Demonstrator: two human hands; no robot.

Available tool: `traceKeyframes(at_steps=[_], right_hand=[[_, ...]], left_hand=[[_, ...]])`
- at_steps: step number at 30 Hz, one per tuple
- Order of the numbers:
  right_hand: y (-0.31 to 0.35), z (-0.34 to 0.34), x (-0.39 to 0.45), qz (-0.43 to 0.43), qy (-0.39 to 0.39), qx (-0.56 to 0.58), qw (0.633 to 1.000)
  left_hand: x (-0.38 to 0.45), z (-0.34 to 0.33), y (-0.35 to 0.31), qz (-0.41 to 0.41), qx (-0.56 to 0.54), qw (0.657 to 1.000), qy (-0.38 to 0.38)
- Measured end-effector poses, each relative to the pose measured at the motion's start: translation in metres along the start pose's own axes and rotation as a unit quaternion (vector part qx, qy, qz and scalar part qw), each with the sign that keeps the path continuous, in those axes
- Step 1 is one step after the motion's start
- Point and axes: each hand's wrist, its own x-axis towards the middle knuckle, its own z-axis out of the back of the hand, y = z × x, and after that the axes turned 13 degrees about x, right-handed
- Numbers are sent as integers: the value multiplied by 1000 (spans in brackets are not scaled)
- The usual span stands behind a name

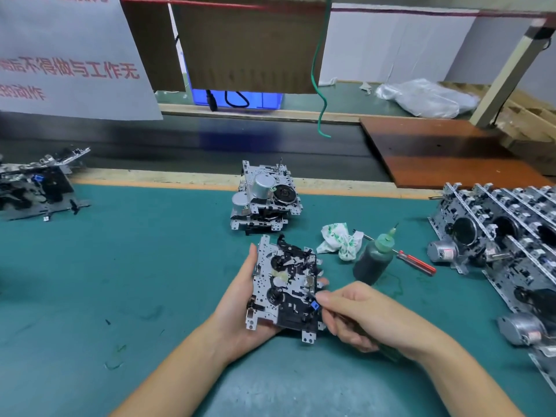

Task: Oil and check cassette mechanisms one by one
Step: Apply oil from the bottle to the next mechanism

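Over green matting [150, 266], left fingers [240, 284] cradle a cassette mechanism [285, 287]; right fingers [328, 299] pinch a thin tool.

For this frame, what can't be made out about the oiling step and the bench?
- Head view: what the right hand grips is hidden by its curled fingers; only a thin tip shows near the mechanism's blue part.
- The left hand palm is covered by the cassette mechanism.
- The row of mechanisms is cut off by the right edge.
- The sign is cut off at left and blurred.
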Motion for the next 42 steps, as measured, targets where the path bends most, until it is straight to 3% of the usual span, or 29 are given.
traceKeyframes(at_steps=[17,32,42], right_hand=[[-6,-3,3,17,-21,7,1000],[-1,6,2,-64,8,-49,997],[2,7,-1,-56,15,-62,996]], left_hand=[[-3,-5,-4,7,18,999,-29],[-2,-11,-7,14,40,998,-47],[-4,-12,-6,11,48,996,-74]])
